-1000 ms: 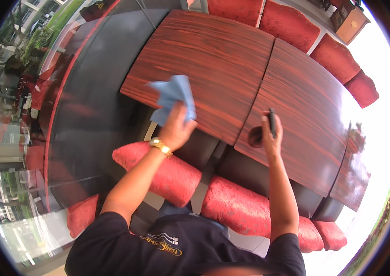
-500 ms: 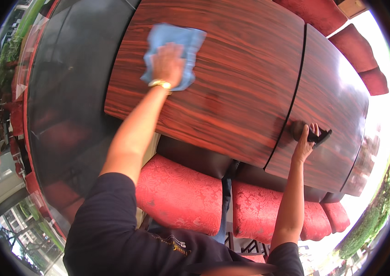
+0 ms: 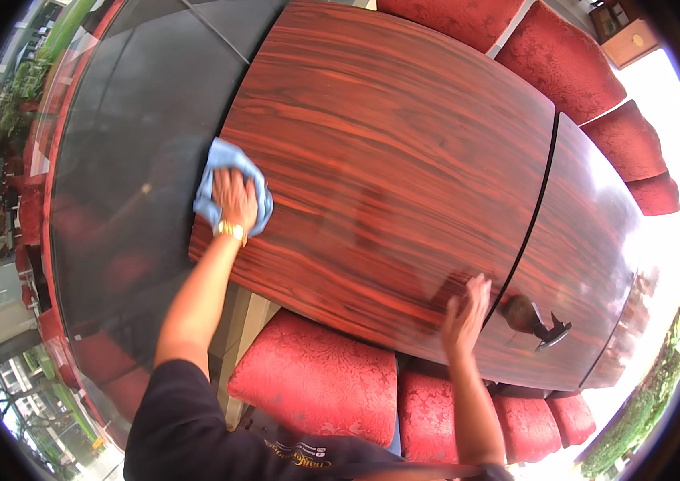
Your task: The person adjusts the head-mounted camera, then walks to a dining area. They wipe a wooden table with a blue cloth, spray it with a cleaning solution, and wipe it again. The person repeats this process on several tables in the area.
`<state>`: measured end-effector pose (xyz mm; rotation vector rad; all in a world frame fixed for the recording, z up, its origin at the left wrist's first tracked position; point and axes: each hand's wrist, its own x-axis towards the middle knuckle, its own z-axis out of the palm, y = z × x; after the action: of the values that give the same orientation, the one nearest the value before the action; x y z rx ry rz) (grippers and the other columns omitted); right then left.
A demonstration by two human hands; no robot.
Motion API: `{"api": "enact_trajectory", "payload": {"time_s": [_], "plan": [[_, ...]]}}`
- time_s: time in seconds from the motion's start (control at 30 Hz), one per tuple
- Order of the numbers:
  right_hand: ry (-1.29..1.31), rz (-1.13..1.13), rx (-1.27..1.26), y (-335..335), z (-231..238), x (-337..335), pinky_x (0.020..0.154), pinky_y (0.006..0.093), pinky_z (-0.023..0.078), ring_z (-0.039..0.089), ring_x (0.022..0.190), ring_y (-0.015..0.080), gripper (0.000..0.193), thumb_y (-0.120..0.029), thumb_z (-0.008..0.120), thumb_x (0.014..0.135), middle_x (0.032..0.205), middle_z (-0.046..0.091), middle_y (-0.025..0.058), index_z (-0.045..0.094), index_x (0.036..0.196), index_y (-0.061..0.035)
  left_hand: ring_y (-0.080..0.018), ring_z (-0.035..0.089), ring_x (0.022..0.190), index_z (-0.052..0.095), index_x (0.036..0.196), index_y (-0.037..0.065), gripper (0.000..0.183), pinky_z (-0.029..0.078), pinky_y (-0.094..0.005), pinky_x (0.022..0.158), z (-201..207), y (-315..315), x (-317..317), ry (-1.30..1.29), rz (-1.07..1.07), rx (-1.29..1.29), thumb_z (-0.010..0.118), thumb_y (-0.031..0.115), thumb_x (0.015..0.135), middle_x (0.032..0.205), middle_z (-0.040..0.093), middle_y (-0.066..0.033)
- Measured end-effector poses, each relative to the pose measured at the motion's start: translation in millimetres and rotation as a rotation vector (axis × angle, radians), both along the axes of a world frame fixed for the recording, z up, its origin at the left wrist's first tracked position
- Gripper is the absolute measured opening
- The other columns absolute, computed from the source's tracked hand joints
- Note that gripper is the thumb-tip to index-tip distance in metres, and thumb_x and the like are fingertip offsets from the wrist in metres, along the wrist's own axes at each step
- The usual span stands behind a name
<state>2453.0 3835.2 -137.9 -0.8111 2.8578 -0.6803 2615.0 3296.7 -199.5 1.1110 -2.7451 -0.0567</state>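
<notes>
My left hand presses a bunched blue cloth onto the left edge of a glossy, red-brown wood-grain table. Part of the cloth is hidden beneath the palm. A gold-coloured band circles that wrist. Over the table's near side, my right hand is slightly blurred, its fingers stretched out and holding nothing. Just right of it, beyond a dark seam in the tabletop, a dark spray bottle with a black trigger head stands apart from the hand.
Red patterned chairs line the near side, the closest chair below the table edge. More red chairs stand along the far side. A dark, shiny glass surface borders the table on the left. Greenery shows at far right.
The blue cloth has moved with my left hand toward me and left, to the table's edge, bunching up. My right hand has let go of the spray bottle and shifted left. The view has shifted.
</notes>
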Motion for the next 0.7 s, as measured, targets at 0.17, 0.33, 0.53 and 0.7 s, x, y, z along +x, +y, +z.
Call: {"api": "enact_trajectory", "payload": {"time_s": [0.17,0.33,0.53,0.7], "plan": [[0.080,-0.223,0.380,1.2,-51.7,-62.8,0.128,0.0599,0.004,0.012,0.162,0.0410,0.075,-0.036,0.050,0.104,0.174,0.020,0.0199,0.024,0.166,-0.0023,-0.0502,0.037,0.147,0.045,0.149,-0.006,0.057,0.031,-0.0517,0.124,-0.5,-111.5,-194.0,0.150,-0.289,-0.149,0.059,0.024,0.102,0.156,0.039,-0.0357],[0.019,-0.173,0.400,-1.1,-47.0,-69.8,0.128,0.0612,0.001,0.010,0.162,0.0410,0.079,-0.039,0.048,0.102,0.174,0.017,0.0220,0.023,0.165,0.0011,-0.0457,0.040,0.147,0.048,0.150,-0.003,0.061,0.031,-0.0543,0.124,-51.6,-282.7,-318.1,0.146,-0.388,-0.409,0.044,0.041,0.108,0.155,0.048,-0.0289],[-0.043,-0.211,0.382,6.0,-43.1,-60.5,0.125,0.0649,-0.003,0.007,0.162,0.0454,0.080,-0.040,0.047,0.103,0.173,0.016,0.0272,0.022,0.163,0.0052,-0.0416,0.035,0.152,0.045,0.156,0.019,0.058,0.030,-0.0707,0.117,-31.1,-171.2,-502.8,0.005,-0.286,-0.224,0.035,0.052,0.108,0.166,0.036,-0.0189],[-0.092,-0.205,0.356,1.9,-43.3,-60.3,0.125,0.0661,-0.004,0.006,0.161,0.0467,0.081,-0.042,0.048,0.103,0.173,0.014,0.0269,0.021,0.165,0.0023,-0.0319,0.043,0.147,0.049,0.155,0.026,0.051,0.033,-0.0688,0.114,-4.3,-14.5,-587.5,-0.112,-0.516,-0.215,0.036,0.044,0.109,0.162,0.045,-0.0032]]}}
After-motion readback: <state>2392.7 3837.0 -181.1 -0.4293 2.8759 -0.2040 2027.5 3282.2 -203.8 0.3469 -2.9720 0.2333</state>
